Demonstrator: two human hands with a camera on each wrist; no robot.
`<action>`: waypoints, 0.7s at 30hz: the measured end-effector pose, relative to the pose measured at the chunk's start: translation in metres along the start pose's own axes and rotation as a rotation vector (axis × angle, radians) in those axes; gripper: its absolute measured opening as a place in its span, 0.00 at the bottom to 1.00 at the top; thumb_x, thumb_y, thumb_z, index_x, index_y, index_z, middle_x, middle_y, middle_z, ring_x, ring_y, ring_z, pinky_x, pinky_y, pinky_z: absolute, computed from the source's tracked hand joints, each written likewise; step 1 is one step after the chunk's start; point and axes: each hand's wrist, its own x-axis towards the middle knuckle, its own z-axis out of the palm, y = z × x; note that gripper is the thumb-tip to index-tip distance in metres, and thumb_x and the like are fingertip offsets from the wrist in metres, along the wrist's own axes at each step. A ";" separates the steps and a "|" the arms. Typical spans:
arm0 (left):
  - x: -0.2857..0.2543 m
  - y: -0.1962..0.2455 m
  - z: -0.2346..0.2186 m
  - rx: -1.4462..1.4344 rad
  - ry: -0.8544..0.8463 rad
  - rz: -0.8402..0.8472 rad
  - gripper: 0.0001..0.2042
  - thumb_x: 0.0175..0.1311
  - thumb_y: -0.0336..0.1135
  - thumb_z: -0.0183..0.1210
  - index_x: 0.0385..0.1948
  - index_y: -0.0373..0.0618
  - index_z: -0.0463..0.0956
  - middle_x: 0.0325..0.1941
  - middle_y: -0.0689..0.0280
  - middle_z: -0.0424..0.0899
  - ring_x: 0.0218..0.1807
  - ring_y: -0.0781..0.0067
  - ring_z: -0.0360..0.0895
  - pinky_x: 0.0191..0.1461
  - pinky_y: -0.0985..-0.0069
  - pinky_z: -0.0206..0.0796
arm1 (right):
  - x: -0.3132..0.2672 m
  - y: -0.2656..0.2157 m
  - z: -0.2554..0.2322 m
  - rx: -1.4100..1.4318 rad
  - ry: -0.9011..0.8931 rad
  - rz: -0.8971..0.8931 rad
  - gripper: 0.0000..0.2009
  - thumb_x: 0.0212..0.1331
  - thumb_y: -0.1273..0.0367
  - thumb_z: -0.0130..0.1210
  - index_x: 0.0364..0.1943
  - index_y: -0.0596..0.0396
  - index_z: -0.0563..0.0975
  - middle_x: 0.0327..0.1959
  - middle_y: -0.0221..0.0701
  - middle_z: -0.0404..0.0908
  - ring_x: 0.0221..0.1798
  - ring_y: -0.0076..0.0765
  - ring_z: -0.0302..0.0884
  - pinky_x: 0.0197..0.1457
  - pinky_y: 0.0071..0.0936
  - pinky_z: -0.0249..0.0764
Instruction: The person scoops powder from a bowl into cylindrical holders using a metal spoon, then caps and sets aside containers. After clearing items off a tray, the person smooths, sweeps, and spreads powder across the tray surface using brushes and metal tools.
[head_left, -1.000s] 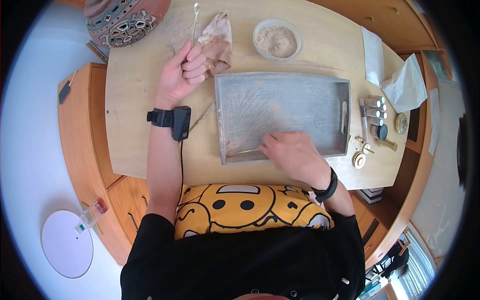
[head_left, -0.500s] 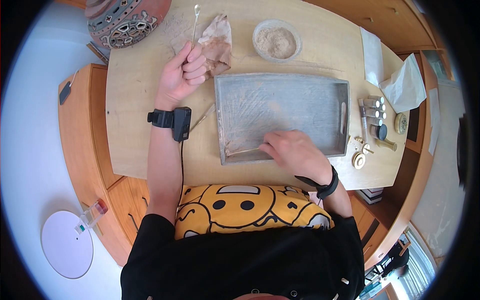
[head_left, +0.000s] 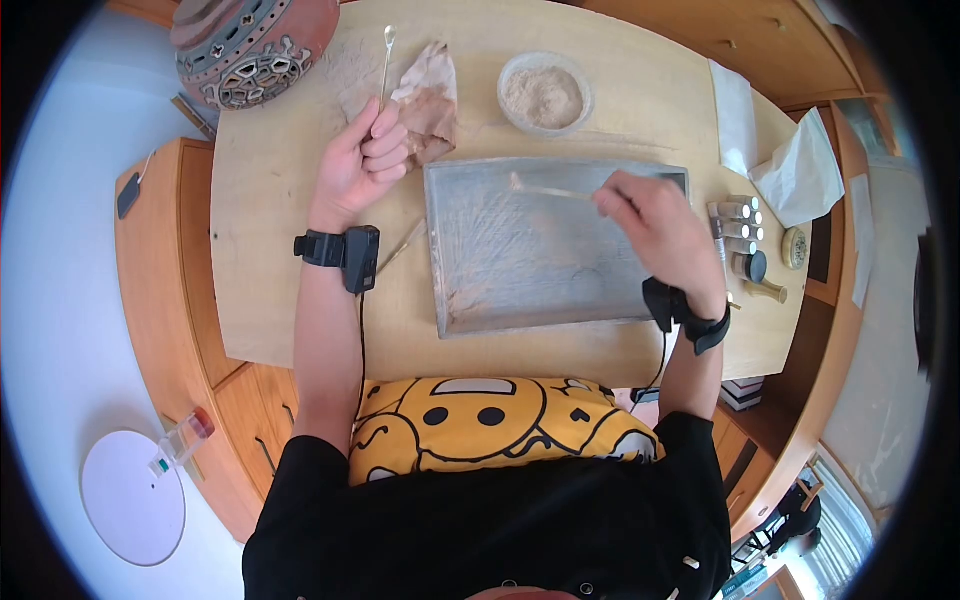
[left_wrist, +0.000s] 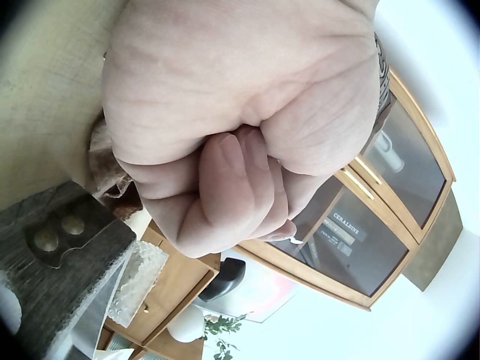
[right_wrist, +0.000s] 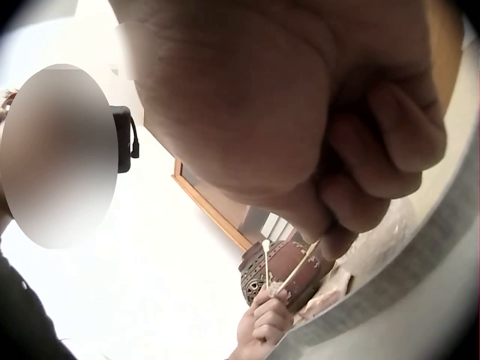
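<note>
In the head view my left hand (head_left: 360,165) grips a thin golden stick with a small spoon-like tip (head_left: 389,38), held upright beside a stained cloth (head_left: 432,110). My right hand (head_left: 660,225) pinches a thin brush-like tool (head_left: 555,192) above the grey wooden tray (head_left: 560,260); its pale tip points left, over the tray's upper part. Streaks of brownish dust mark the tray's left side. The left wrist view shows curled fingers (left_wrist: 236,187). In the right wrist view, finger and thumb pinch the tool's shaft (right_wrist: 298,268).
A bowl of beige powder (head_left: 546,95) stands behind the tray, a patterned pot (head_left: 255,50) at the back left. Another thin tool (head_left: 403,243) lies left of the tray. Small jars (head_left: 740,228), a white bag (head_left: 803,175) and brass pieces (head_left: 768,291) are at the right.
My right hand has lifted from the tray's lower left area and moved up and to the right, carrying the tool. My left hand keeps its grip, and the head view has shifted slightly.
</note>
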 end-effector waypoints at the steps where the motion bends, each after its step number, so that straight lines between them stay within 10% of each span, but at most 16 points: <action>1: 0.000 0.000 0.000 0.002 -0.002 0.000 0.17 0.80 0.46 0.36 0.28 0.49 0.60 0.18 0.78 0.51 0.17 0.87 0.44 0.18 0.85 0.39 | 0.003 0.007 -0.003 0.000 0.043 0.010 0.13 0.67 0.64 0.52 0.34 0.63 0.77 0.29 0.50 0.79 0.35 0.60 0.77 0.38 0.42 0.72; 21: -0.001 -0.001 0.001 0.004 0.020 0.016 0.16 0.80 0.45 0.37 0.28 0.50 0.60 0.19 0.79 0.51 0.17 0.88 0.45 0.19 0.85 0.40 | 0.013 -0.001 -0.003 -0.432 0.413 0.069 0.11 0.66 0.64 0.54 0.32 0.60 0.77 0.30 0.43 0.81 0.34 0.55 0.79 0.38 0.45 0.75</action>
